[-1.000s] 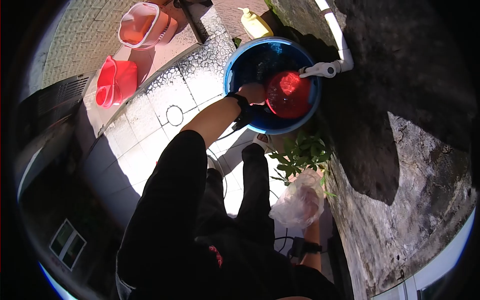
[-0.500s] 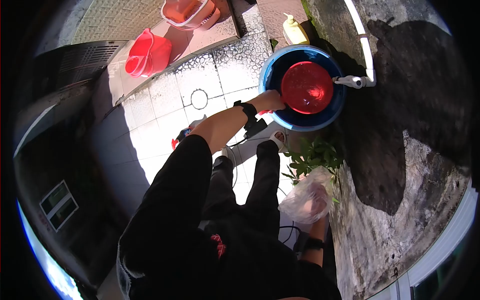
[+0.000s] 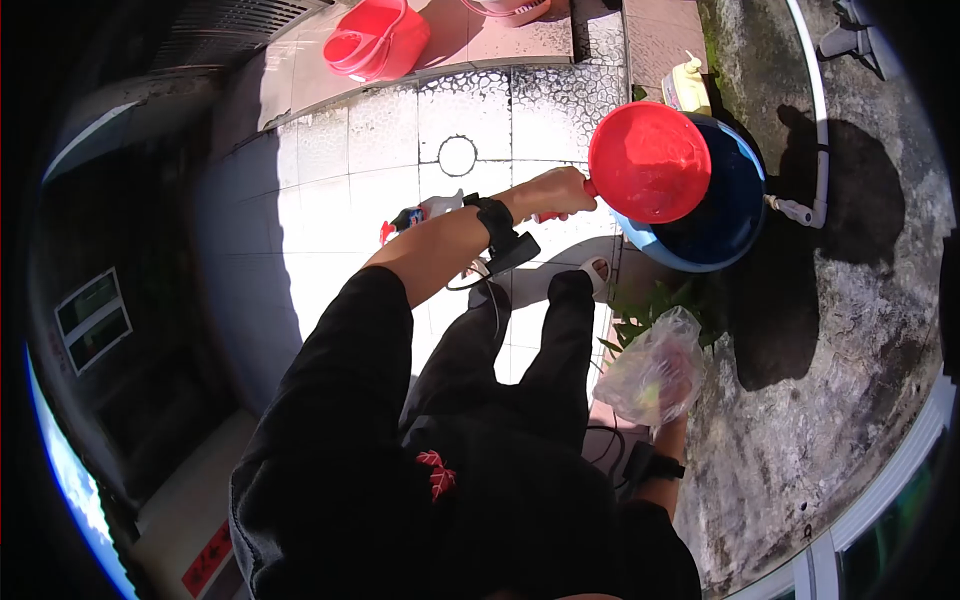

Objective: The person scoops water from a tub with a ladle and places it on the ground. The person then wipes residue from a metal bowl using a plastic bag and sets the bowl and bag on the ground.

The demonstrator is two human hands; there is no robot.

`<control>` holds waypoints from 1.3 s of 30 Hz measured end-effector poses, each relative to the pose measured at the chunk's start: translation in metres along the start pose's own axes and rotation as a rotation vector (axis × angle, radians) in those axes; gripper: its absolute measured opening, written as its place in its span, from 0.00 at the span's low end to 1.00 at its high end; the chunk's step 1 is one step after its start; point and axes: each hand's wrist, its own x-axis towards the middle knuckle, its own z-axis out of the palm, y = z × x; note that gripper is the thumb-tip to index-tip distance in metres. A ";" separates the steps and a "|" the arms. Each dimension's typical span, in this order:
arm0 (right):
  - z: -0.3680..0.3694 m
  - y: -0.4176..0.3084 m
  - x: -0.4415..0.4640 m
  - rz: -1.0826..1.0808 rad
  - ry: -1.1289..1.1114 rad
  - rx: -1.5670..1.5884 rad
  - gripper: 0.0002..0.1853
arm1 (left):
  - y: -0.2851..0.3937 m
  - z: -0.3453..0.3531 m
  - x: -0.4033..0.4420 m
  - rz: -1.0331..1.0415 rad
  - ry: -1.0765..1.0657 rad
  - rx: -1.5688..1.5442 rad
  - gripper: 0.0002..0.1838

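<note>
My left hand (image 3: 565, 192) is closed on the handle of a round red dipper (image 3: 650, 160), which has water in it. The dipper overlaps the left part of a large blue tub (image 3: 745, 190) in the view, above its rim. Lower right, my right hand (image 3: 677, 372) shows blurrily through a crumpled clear plastic bag (image 3: 640, 380). Its fingers are closed on the bag, and I cannot make out whether anything is inside.
A white pipe with a tap (image 3: 795, 210) runs down the wall right of the tub. Behind the tub stands a yellow bottle (image 3: 686, 88). A red bucket (image 3: 385, 45) is at the upper left. Green leaves (image 3: 640, 318) grow below the tub. A bottle (image 3: 405, 220) lies beyond my left forearm.
My left hand has lifted the red dipper from inside the blue tub and moved it left over the rim. The view has shifted, and my right hand still has the bag.
</note>
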 end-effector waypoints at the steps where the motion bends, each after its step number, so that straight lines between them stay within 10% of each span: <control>1: 0.017 -0.013 0.007 0.059 -0.026 0.191 0.21 | -0.024 -0.005 0.005 0.017 0.013 -0.010 0.11; 12: 0.156 0.043 0.146 0.192 -0.192 0.450 0.21 | -0.270 -0.093 0.018 0.016 0.241 -0.215 0.13; 25: 0.228 0.206 0.346 0.158 -0.277 0.422 0.21 | -0.606 -0.023 0.221 -0.333 0.504 -0.608 0.11; 39: 0.368 0.231 0.375 0.136 -0.558 0.302 0.18 | -0.676 0.017 0.248 -0.265 0.565 -0.497 0.20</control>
